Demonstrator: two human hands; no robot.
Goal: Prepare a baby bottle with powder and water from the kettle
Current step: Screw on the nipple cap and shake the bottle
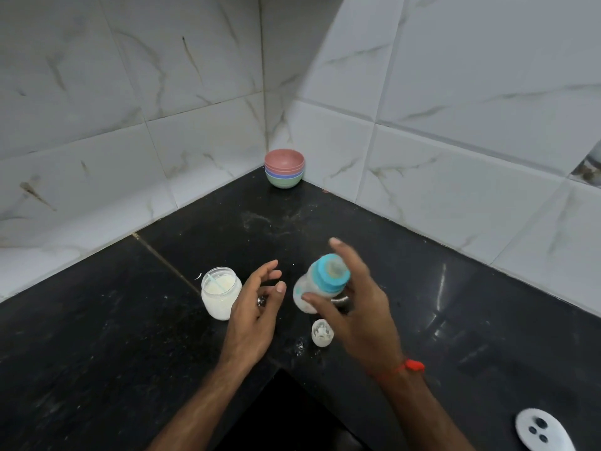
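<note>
The clear plastic baby bottle with teal collar and teat (320, 283) is held tilted, teat up and away, in the right hand (354, 307), just right of the loosely open, empty left hand (257, 307).

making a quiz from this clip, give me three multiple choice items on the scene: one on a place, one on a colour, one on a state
1. Where is the stack of bowls?
A. in the far corner of the counter
B. beside the powder jar
C. in the left hand

2. What colour is the baby bottle collar?
A. red
B. blue
C. yellow

3. What is the powder jar's state?
A. lidded
B. tipped over
C. open and upright

Answers: 1 A, it sits where the tiled walls meet. 2 B, the ring under the teat is blue. 3 C, powder shows through its mouth.
</note>
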